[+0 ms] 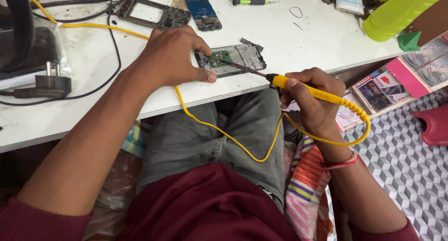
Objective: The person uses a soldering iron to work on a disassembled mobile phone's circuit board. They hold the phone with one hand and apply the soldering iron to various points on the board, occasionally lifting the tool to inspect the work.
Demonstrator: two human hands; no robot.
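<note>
Closely Worked: A Soldering Iron Set to an Opened Phone

Nearest the camera, a maroon shirt and grey trousers are seen, with a striped cloth bunched beside the right thigh. A patterned floor of grey and white cube shapes is laid out to the right.

Just above the lap, the right hand is closed in a pen-like grip around the yellow soldering iron, whose ribbed plastic handle runs back toward the wrist. A red thread band is worn on that wrist. From the handle, a glossy yellow cord is looped down across the trousers and carried up over the table.

The iron's thin dark tip is laid against the green circuit board inside the opened phone, which lies flat near the front edge of the white table. The left hand is pressed over the phone's left end, fingers curled and thumb stretched along its near side, so that the phone is pinned rather than lifted.

The tabletop is smooth, scuffed and smudged. A black plug and its cable rest at the left. Farther back, an empty phone frame and a blue phone part are laid side by side. At the far right, a lime-green plastic object and printed packets are visible.
</note>
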